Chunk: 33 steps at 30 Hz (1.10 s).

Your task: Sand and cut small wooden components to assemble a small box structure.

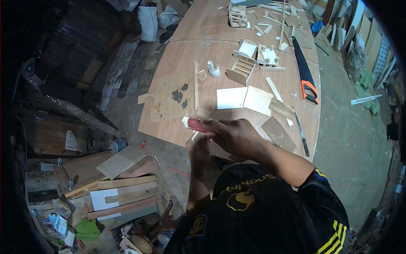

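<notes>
My right hand [237, 134] is closed around a dark red, roll-like piece with a pale ridged end [195, 124]; its exact kind I cannot make out. Just below it, my left hand [198, 149] is closed on a small pale wooden piece [196, 137]. The two hands meet over the table's near edge, and the right one partly hides the left fingers. Beyond them lie a white panel [231, 98] and a pale wooden panel [258, 100], side by side. A brown board [279, 134] is to the right of my right hand.
The wooden table [182, 63] bears a white jar with sticks [214, 69], small slatted wooden assemblies [242, 69], an orange-handled saw [303, 70] and a slim knife-like tool [301, 132]. Stacked boards [122, 192] lie on the floor at left. Timber leans at far right.
</notes>
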Available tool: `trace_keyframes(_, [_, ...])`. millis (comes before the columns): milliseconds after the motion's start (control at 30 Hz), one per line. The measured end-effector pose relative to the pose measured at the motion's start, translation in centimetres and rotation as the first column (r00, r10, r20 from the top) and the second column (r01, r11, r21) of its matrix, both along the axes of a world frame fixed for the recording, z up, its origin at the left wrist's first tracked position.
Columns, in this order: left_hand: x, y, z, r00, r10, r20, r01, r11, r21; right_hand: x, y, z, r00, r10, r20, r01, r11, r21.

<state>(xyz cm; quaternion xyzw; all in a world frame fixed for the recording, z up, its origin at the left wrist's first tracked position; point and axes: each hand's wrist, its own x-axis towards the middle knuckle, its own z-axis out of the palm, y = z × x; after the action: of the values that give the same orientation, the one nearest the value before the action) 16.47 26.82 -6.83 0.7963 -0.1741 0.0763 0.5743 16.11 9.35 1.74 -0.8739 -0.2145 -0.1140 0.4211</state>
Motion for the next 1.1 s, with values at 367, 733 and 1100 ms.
trace_keyframes(367, [-0.8,-1.0,1.5,0.996,0.002,-0.087,-0.002,1.000,0.010,-0.2,-0.1,-0.4,1.000,-0.007,0.000,0.007,1.000,0.027])
trace_keyframes(733, [-1.2,-1.3,1.6,0.968,-0.108,-0.227,0.011,0.921,-0.389,0.0,0.5,-0.1,0.999,0.030,-0.036,-0.033,0.998,-0.063])
trace_keyframes(1100, [-1.3,-0.3,0.0,0.939,-0.113,-0.324,0.035,0.971,-0.237,0.2,1.1,-1.2,1.000,-0.017,0.009,0.018,0.994,-0.104])
